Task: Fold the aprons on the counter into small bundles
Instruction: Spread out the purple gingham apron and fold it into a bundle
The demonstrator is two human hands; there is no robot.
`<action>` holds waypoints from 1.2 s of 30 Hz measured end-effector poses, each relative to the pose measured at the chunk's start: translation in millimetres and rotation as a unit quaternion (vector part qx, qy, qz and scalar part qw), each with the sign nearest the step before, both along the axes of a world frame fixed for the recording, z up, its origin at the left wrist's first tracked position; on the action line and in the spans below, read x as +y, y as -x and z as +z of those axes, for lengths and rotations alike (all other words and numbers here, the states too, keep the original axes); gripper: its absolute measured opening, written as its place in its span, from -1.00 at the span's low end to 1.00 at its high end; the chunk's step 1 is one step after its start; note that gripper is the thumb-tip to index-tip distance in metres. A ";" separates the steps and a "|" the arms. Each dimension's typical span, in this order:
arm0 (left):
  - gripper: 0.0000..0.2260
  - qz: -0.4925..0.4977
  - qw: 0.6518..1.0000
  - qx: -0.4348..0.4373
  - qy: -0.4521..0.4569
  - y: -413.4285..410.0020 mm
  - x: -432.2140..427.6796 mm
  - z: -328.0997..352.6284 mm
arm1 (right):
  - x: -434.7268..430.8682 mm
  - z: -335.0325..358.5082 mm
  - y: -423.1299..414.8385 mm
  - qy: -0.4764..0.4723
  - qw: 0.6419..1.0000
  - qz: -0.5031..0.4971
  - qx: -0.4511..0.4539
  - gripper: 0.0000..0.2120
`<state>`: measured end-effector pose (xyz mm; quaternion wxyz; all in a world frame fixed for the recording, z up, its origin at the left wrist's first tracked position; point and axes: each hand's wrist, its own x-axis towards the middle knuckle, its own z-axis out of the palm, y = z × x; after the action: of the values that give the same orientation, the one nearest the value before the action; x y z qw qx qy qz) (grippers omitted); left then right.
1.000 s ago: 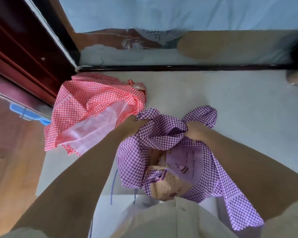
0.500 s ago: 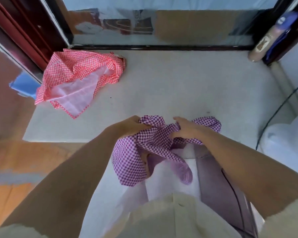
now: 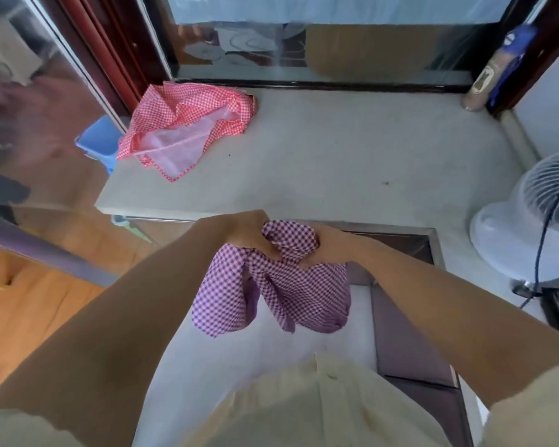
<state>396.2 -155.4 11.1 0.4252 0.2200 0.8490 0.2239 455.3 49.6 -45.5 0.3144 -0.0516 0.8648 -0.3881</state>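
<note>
While the red checked apron point(image 3: 188, 124) lies crumpled at the far left corner of the counter point(image 3: 336, 162), you hold the purple checked apron point(image 3: 271, 285) in the air off the near edge.
Your left hand point(image 3: 249, 235) curls round the gathered top of the cloth, and your right hand point(image 3: 323, 246) clamps the same bunch just beside it, so the hands almost touch while two loose lobes hang below. You seem to be midway through gathering this apron, with no bundle made yet; next, the hanging part likely needs doubling up neatly, perhaps on the counter. Straps and pocket are lost inside the folds, your right fingertips are buried in cloth, and the fan point(image 3: 536, 201) at right is cut off.
</note>
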 end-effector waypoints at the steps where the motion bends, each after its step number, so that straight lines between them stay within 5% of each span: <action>1: -0.77 -0.008 0.999 0.031 0.009 -2.0 -5.0 1.2 | -1.7 -2.0 -2.4 -0.034 0.999 0.018 -0.005 -0.37; 6: -0.74 -0.066 0.967 0.235 0.073 -8.2 -39.6 1.5 | -15.6 -7.7 -10.6 -0.147 0.988 0.036 0.008 -0.75; 8: -0.76 -0.069 0.950 0.283 0.109 -8.2 -56.8 -1.8 | -19.7 -5.8 -9.9 -0.128 0.991 -0.010 0.018 -0.69; 11: -0.78 -0.055 0.946 0.294 0.125 -11.9 -76.1 -6.9 | -28.1 8.3 -15.3 -0.137 0.983 0.058 -0.110 -0.47; 13: -0.78 -0.038 0.953 0.282 0.100 -15.0 -85.3 -12.0 | -30.8 9.1 -17.0 -0.148 0.980 0.051 -0.123 -0.38; 18: -0.62 0.048 0.978 0.203 -0.024 -18.9 -97.1 -19.4 | -27.5 23.0 -18.5 -0.066 0.994 -0.088 -0.029 -0.83; 22: -0.64 0.147 0.979 0.057 -0.130 -25.6 -88.4 -14.7 | -31.3 34.0 -14.8 -0.071 0.988 -0.129 0.047 -0.78; 24: -0.64 0.108 0.988 0.019 -0.111 -27.1 -85.9 -13.0 | -33.2 39.2 -12.4 -0.071 0.984 -0.142 0.080 -0.75; 27: -0.54 -0.010 0.996 0.091 0.011 -30.3 -82.6 -16.9 | -37.9 46.6 -6.6 -0.066 0.973 -0.165 0.146 -0.77; 31: -0.60 0.026 0.998 0.041 -0.037 -31.2 -82.4 -22.4 | -44.0 49.2 10.2 -0.148 0.937 -0.194 0.248 -0.80; 36: -0.60 0.224 0.944 -0.145 -0.192 -40.8 -72.4 -12.6 | -53.5 48.7 16.7 -0.068 0.902 -0.306 0.296 -0.77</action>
<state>437.0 -227.7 -1.5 0.4318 0.0671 0.7466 0.5016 438.6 -3.9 3.2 -0.0878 0.1245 0.9154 -0.3727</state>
